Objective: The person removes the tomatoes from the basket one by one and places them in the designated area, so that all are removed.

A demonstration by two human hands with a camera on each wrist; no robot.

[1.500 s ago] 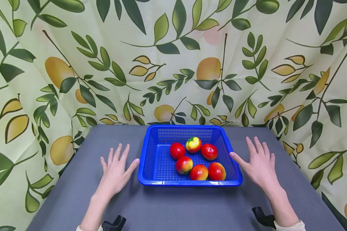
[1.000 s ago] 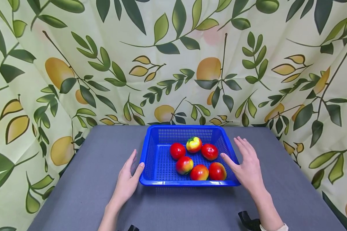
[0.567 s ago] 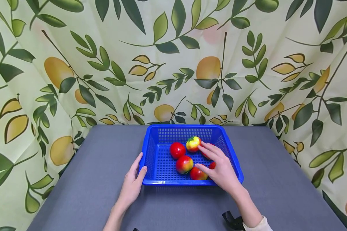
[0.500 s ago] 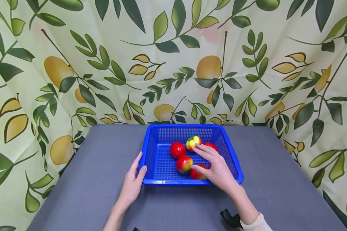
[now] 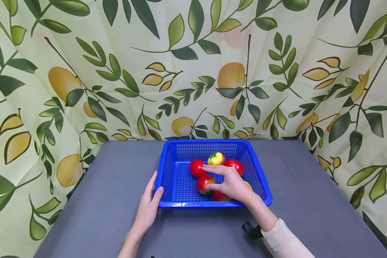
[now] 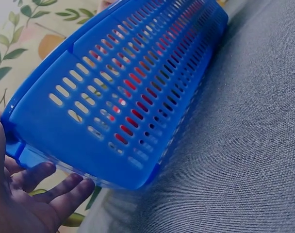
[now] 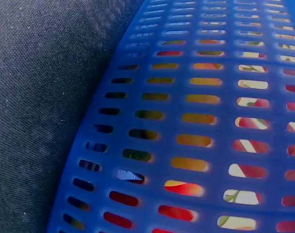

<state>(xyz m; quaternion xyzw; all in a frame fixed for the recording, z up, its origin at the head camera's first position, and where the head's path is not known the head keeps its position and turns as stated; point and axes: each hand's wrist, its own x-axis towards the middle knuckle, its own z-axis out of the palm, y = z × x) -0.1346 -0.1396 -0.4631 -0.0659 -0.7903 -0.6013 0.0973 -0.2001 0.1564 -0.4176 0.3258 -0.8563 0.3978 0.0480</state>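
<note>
A blue plastic basket (image 5: 196, 204) with slotted walls stands on the grey table, holding several red and yellow tomatoes. My left hand (image 5: 147, 206) grips its left end, thumb at the rim; in the left wrist view the fingers (image 6: 72, 191) bend against the outer wall. Inside the basket, my right hand (image 5: 230, 182) hovers low with thumb and fingers spread around a red tomato (image 5: 202, 183) at front left. Its fingertips reach towards another red tomato (image 5: 196, 167); contact is unclear. The right hand partly covers a front tomato (image 5: 220, 196). The right wrist view shows only basket wall (image 7: 152, 194) and table.
A tomato with yellow lobes and a green top (image 5: 216, 158) lies at the back of the basket, beside a red tomato (image 5: 235, 166). Behind the grey table (image 5: 116, 161) hangs a leaf-patterned cloth (image 5: 193, 71).
Both hands have come in from beside the basket. The left has taken hold of its left end; the right has crossed the right rim and moved left over the tomatoes.
</note>
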